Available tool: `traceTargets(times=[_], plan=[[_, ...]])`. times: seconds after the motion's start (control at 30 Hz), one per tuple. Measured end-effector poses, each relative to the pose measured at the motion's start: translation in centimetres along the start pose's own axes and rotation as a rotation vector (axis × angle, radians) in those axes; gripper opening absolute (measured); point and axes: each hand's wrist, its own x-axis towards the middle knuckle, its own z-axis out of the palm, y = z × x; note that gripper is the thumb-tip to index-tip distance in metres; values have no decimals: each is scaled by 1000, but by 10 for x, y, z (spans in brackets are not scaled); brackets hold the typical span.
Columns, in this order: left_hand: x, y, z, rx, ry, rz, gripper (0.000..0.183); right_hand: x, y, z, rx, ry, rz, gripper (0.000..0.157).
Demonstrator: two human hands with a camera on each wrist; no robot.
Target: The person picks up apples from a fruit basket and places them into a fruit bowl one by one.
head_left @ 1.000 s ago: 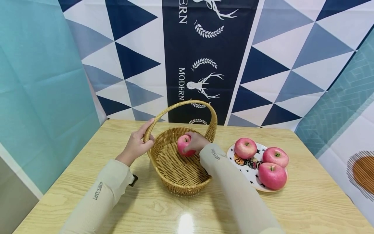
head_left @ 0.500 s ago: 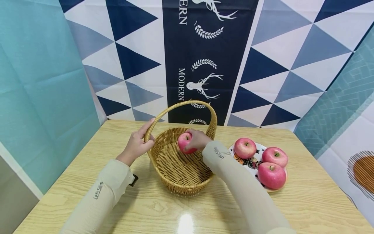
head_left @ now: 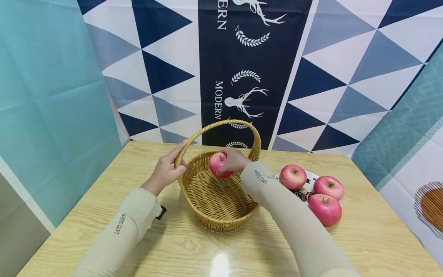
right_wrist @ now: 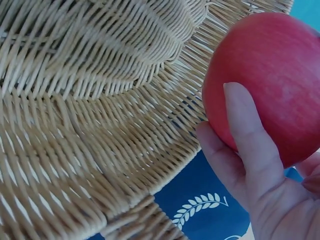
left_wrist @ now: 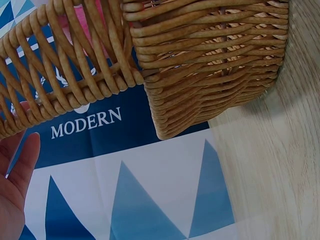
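Observation:
A wicker basket [head_left: 216, 200] with a tall arched handle [head_left: 228, 122] stands on the table. My left hand [head_left: 164, 173] grips the left foot of the handle, fingers partly behind it; in the left wrist view that hand shows only at the left edge, by the woven handle [left_wrist: 65, 65]. My right hand [head_left: 237, 161] holds a pink-red apple [head_left: 217, 163] by its right side, over the far part of the basket. In the right wrist view, fingers and thumb spread round the apple [right_wrist: 270, 80] near the basket's rim.
Right of the basket, a white patterned plate [head_left: 310, 177] carries three more apples: one at the back [head_left: 293, 176], two at the right [head_left: 328, 187]. My right sleeve covers part of the plate. A patterned cloth backdrop [head_left: 173, 69] hangs behind the wooden table [head_left: 187, 250].
The right hand has raised the apple a little and shifted slightly left relative to the basket. My left hand keeps its hold on the handle. The head view has turned slightly.

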Motion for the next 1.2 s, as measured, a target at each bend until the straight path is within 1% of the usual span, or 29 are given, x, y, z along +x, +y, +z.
traceTargets(times=[0.27,0.4,0.6,0.67,0.87,1.07,1.2], plan=[[0,-2,2,-8,11,14,68,-4,-4,-7,-12,6,-12,84],[-1,-2,2,-2,15,16,68,-6,-4,-13,-43,11,-16,84],[1,0,1,5,-1,2,68,-11,2,-24,-94,28,-14,87],[1,1,1,6,-2,-2,69,-12,5,-26,-113,38,-45,86],[2,-1,2,1,0,-8,69,-14,11,-25,-191,53,-194,83],[1,-1,2,-2,3,-12,69,-20,13,-25,-230,28,-246,85],[1,0,2,-2,-2,-19,69,-25,15,-27,-214,21,-318,83]])
